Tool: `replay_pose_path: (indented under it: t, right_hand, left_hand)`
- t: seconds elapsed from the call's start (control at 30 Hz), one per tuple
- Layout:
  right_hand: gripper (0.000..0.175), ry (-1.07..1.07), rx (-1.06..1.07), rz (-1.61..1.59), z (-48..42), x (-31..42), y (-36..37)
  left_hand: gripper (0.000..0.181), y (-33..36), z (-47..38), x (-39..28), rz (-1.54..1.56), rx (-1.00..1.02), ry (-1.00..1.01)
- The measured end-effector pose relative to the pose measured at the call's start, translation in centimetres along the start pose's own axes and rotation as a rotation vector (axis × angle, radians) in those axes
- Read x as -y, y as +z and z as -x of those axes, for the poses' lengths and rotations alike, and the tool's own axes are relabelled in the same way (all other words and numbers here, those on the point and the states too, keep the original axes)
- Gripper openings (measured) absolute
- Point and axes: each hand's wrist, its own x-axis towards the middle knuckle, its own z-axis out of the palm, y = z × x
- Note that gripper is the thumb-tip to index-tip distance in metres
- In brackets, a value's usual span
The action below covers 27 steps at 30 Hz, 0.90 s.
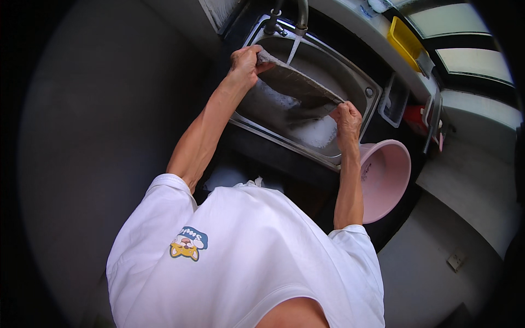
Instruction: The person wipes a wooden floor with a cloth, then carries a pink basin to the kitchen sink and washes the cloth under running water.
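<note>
A wet grey-brown cloth (pixel 295 84) is stretched between my two hands over a stainless steel sink (pixel 357 78). My left hand (pixel 247 63) grips its upper left corner, where the fabric bunches up. The right corner is pinched in my right hand (pixel 347 117), near the sink's right side. From the curved tap (pixel 302 28) a stream of water (pixel 294 50) runs down behind the cloth's top edge. Below the cloth, its lower part hangs into the basin, where white suds (pixel 318 133) lie on the water.
A pink plastic basin (pixel 389 180) stands right of the sink, beside my right forearm. Beyond the sink's right end are a clear plastic tray (pixel 394 100) and a red container (pixel 415 119). A yellow plastic basket (pixel 404 43) sits on the ledge by the window.
</note>
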Motion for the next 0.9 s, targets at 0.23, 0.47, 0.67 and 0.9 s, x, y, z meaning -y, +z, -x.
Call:
replay_pose_path:
  t: [0.23, 0.47, 0.67, 0.9]
  right_hand:
    - [0.015, 0.06, -0.003, -0.315, 0.5, 9.6, 2.1]
    - [0.026, 0.235, 0.113, 0.115, -1.3, 4.1, 1.0]
    - [0.031, 0.367, -0.019, 0.201, -4.5, -6.0, 4.1]
    - [0.024, 0.282, 0.159, 0.032, -2.5, 3.7, 8.9]
  left_hand:
    - [0.009, 0.6, -1.6, 1.0, -0.014, 0.059, 0.076]
    - [0.091, -1.4, -4.4, 2.6, -0.278, 0.199, 0.068]
    - [0.096, -5.5, -3.9, 9.8, -0.507, 0.234, -0.128]
    - [0.06, -3.4, -5.5, 16.3, -0.493, 0.182, -0.483]
